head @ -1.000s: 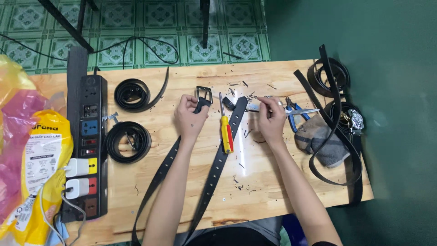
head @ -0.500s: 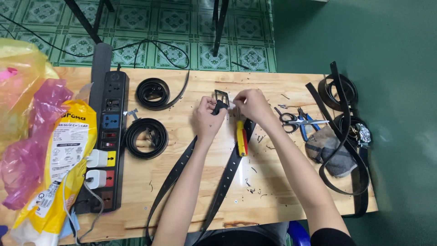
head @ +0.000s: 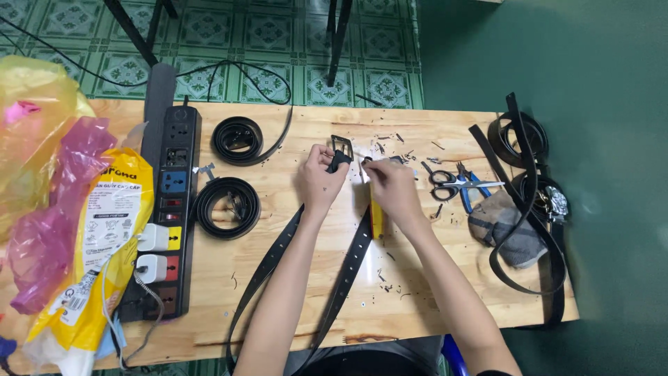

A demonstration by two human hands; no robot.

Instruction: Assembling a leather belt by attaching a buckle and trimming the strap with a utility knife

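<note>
My left hand (head: 319,184) grips the end of a black belt (head: 273,256) just below its dark metal buckle (head: 342,147), which lies at the middle of the wooden table (head: 292,306). My right hand (head: 394,189) is beside it, fingertips pinched together at the same belt end; what they pinch is hidden. A second black belt (head: 350,268) runs alongside the first toward the near edge. A yellow-handled tool (head: 376,217) lies flat, partly under my right hand.
A black power strip (head: 172,202) with white chargers (head: 153,241) lies at the left, beside yellow and pink plastic bags (head: 66,209). Two coiled belts (head: 227,207) sit near it. Scissors (head: 452,182), blue pliers (head: 474,193), a grey cloth (head: 506,231) and more belts (head: 529,139) lie right.
My right hand has moved left from near the scissors to the buckle end, meeting my left hand. The view has shifted, so the table sits further right in the picture.
</note>
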